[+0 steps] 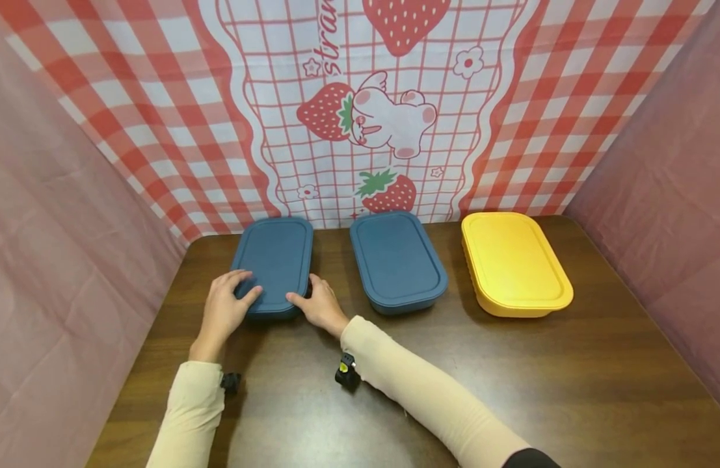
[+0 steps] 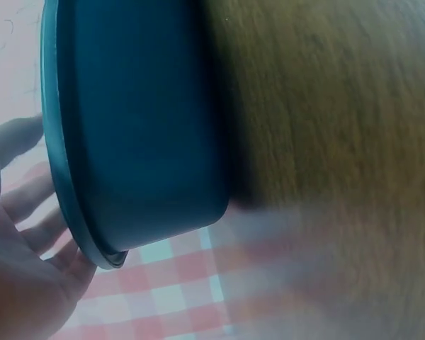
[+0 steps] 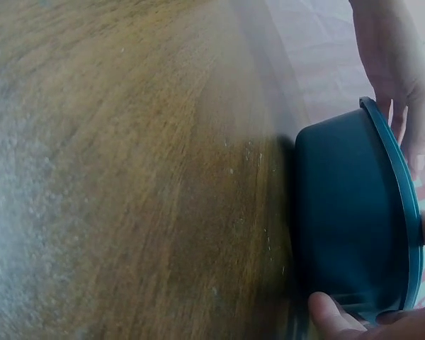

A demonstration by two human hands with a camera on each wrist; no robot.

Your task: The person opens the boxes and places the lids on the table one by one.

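A dark blue lidded food container (image 1: 273,263) stands on the wooden table at the left, its lid on. My left hand (image 1: 224,311) is at its left edge, fingers and thumb spread over the lid's rim. In the left wrist view, those fingers (image 2: 32,198) lie along the rim, beside the container's side wall (image 2: 142,127). At the near right corner, my right hand (image 1: 321,304) grips the container, thumb on the lid and fingers against the side. One of its fingertips (image 3: 326,312) shows low on the wall in the right wrist view.
A second dark blue lidded container (image 1: 399,260) stands in the middle, and a yellow one (image 1: 516,261) to its right. A strawberry-print checked cloth (image 1: 371,130) hangs behind the table (image 1: 360,403). Pink cloth (image 1: 664,149) hangs at both sides.
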